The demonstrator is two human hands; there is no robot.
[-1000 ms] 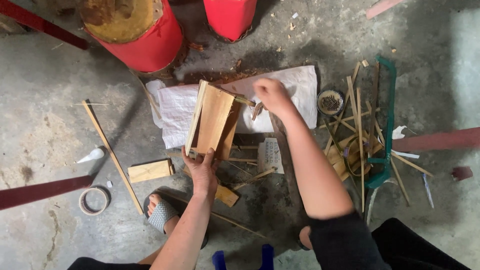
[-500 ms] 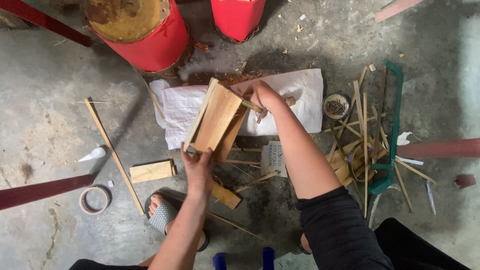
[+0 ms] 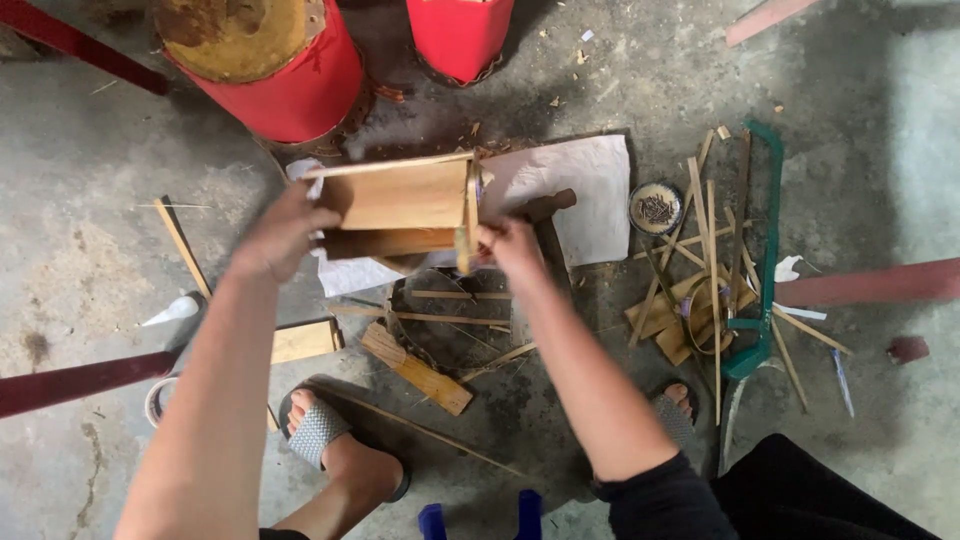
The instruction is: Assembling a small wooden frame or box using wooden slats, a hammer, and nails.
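Observation:
I hold a small open wooden box, made of thin light planks, sideways above the concrete floor. My left hand grips its left end. My right hand holds its right end panel. A hammer with a dark wooden handle lies just behind my right hand on a white paper sheet. I cannot tell whether the right hand touches the hammer.
Two red drums stand at the back. A small dish of nails, a green-framed saw, several bamboo strips, wood offcuts, a tape roll and a red bar lie around. My sandalled feet rest below.
The box has turned from tilted upright to lying sideways. My left hand moved up to its left end, and my right hand came to its right end.

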